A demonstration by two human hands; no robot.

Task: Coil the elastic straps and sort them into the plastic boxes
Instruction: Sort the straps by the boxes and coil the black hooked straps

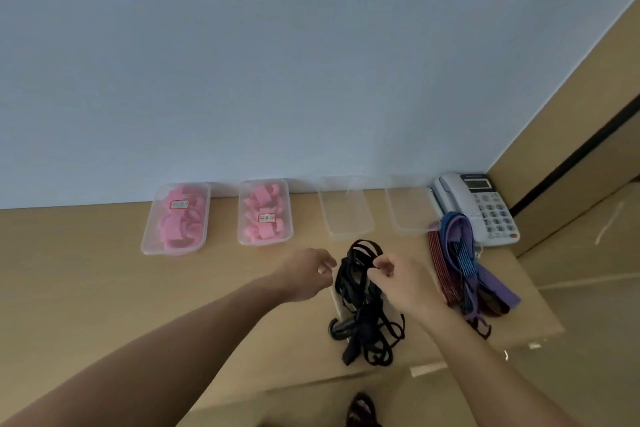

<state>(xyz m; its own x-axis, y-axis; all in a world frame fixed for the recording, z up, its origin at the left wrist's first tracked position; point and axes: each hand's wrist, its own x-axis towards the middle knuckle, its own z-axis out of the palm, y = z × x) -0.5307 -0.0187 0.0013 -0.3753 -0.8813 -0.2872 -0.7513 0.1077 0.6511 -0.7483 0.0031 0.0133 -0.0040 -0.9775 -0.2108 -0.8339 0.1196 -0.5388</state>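
A dark sandal [362, 409] shows on the floor just past the table's [104, 270] near edge. Above it, close to that near edge and right of the middle, a tangle of black straps [367, 326] lies heaped on the tabletop, and some of its loops are drawn up off the surface. The person's right hand [394, 281] holds those raised loops, with the thumb and curled fingers [377, 267] pinched together on a black strand. The left hand [308, 274] is just beside the loops on their left, its fingers curled in and the thumb against the fingertips; whether it holds a strand cannot be told. Toward the right edge a bundle of red, blue and purple straps [464, 270] lies stretched from near to far, close to the right forearm. Beyond it, in the far right corner, sits a white telephone [481, 208]. Four clear plastic boxes stand in a row along the far edge against the wall: the left box [176, 218] and the second box [265, 213] each hold pink coils and carry a small label, and the third box [346, 208] and the fourth box [410, 203] look bare inside.
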